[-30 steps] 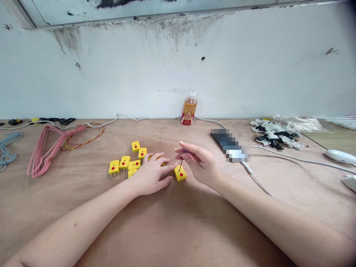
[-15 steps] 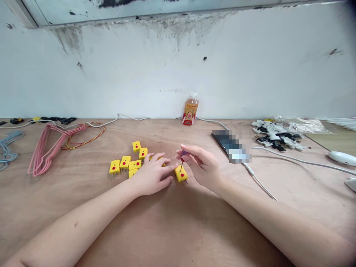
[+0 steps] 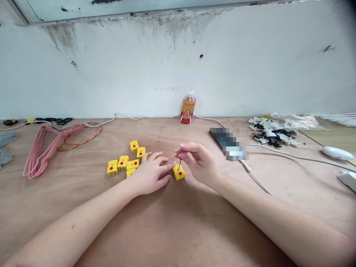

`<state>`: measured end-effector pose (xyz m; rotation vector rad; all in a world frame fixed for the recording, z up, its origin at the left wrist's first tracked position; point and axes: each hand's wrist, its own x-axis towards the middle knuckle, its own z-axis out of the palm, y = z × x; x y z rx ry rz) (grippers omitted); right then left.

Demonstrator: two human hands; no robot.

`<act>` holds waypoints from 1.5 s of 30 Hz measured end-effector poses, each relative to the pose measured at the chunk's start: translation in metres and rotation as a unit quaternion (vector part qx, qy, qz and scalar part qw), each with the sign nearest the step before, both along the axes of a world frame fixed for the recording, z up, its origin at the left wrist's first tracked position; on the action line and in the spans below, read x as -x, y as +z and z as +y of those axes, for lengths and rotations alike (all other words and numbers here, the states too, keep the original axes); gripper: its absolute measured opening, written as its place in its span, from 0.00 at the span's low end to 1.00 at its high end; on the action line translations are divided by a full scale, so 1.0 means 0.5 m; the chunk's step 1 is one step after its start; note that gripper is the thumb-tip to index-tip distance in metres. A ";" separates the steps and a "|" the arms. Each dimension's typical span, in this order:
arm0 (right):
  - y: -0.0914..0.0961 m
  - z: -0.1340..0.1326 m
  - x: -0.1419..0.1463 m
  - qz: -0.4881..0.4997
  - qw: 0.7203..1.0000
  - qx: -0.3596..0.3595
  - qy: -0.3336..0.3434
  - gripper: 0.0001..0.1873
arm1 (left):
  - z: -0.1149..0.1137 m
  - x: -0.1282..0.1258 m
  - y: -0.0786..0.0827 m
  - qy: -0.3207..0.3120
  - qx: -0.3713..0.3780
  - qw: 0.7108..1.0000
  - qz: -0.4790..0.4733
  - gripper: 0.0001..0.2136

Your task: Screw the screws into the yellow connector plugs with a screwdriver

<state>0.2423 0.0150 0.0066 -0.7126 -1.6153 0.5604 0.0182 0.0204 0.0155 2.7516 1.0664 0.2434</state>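
Note:
My right hand (image 3: 200,163) pinches a small screwdriver (image 3: 180,162) by its purple handle. The shaft stands nearly upright, its tip at a hole in a yellow plug (image 3: 179,173) with a red dot and metal pins toward me. My left hand (image 3: 152,170) lies flat with fingers spread, its index fingertip beside that plug's upper left edge; whether it touches cannot be made out. Several more yellow plugs lie under and left of this hand, among them one plug (image 3: 112,168) at the group's left end. Some are partly hidden by the fingers.
Pink hangers (image 3: 46,150) and a red-yellow wire loop (image 3: 80,144) lie left. A drink bottle (image 3: 188,107) stands near the wall. Right of my hands are a phone (image 3: 222,139) with a white cable (image 3: 257,178), a pile of black and white parts (image 3: 274,133) and a white device (image 3: 337,152).
The whole view has shifted slightly left and up. Both hands keep their places by the plugs, and the screwdriver stays at the same plug, its handle slightly more covered by the fingers.

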 end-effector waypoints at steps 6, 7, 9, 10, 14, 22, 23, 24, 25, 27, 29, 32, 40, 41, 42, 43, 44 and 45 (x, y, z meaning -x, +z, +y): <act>-0.001 0.005 0.002 -0.009 0.997 -0.069 -0.044 0.07 | 0.000 0.000 -0.001 0.003 -0.006 1.000 0.008 0.22; 0.000 0.004 0.001 -0.012 0.997 -0.065 -0.027 0.07 | 0.001 0.000 -0.001 0.002 -0.008 1.000 0.008 0.21; 0.006 0.001 -0.002 -0.007 0.999 -0.037 0.016 0.08 | 0.001 0.001 0.000 0.000 -0.008 1.000 0.010 0.21; 0.011 0.001 -0.005 -0.001 0.999 -0.013 0.037 0.09 | 0.001 0.001 0.000 0.000 -0.007 1.000 0.010 0.21; 0.033 0.005 -0.018 -0.009 0.993 0.084 0.079 0.11 | 0.001 -0.002 0.001 -0.001 -0.007 1.000 0.009 0.22; 0.034 0.000 -0.009 -0.093 0.990 -0.073 -0.077 0.03 | -0.001 -0.007 -0.003 0.002 -0.013 1.000 -0.003 0.21; 0.034 -0.002 -0.008 -0.097 0.988 -0.089 -0.081 0.03 | -0.001 -0.006 -0.004 0.001 -0.015 1.000 -0.005 0.21; 0.036 -0.002 -0.009 -0.100 0.988 -0.096 -0.074 0.03 | -0.001 -0.006 -0.004 0.001 -0.015 1.000 -0.006 0.20; 0.039 -0.002 -0.011 -0.103 0.989 -0.090 -0.055 0.03 | 0.000 -0.005 -0.004 0.000 -0.016 1.000 -0.006 0.20; 0.050 0.000 -0.020 -0.107 0.994 -0.036 0.011 0.04 | 0.001 -0.004 -0.002 -0.001 -0.014 1.000 -0.003 0.20; 0.065 0.004 -0.031 -0.109 0.990 0.049 0.079 0.06 | 0.001 -0.004 -0.001 0.000 -0.010 1.000 0.001 0.20; 0.082 0.010 -0.042 -0.124 0.979 0.121 0.105 0.08 | 0.000 -0.005 -0.001 0.004 -0.006 1.000 -0.007 0.20; 0.049 0.010 -0.021 -0.146 0.984 0.032 -0.101 0.12 | 0.001 -0.006 0.003 -0.004 -0.007 1.000 -0.004 0.22; 0.048 0.007 -0.022 -0.156 0.982 0.015 -0.108 0.11 | 0.000 -0.005 0.006 -0.008 -0.006 1.000 -0.001 0.23; 0.050 0.004 -0.023 -0.170 0.980 -0.004 -0.104 0.10 | 0.000 -0.004 0.008 -0.013 -0.005 1.000 0.004 0.24; 0.054 0.001 -0.024 -0.187 0.978 -0.022 -0.089 0.09 | -0.001 -0.003 0.011 -0.019 -0.003 1.000 0.010 0.25; 0.060 -0.004 -0.025 -0.205 0.976 -0.037 -0.064 0.09 | -0.002 -0.002 0.014 -0.025 -0.001 1.000 0.016 0.26; 0.067 -0.009 -0.026 -0.218 0.974 -0.048 -0.032 0.08 | -0.003 -0.002 0.016 -0.031 0.002 0.999 0.019 0.26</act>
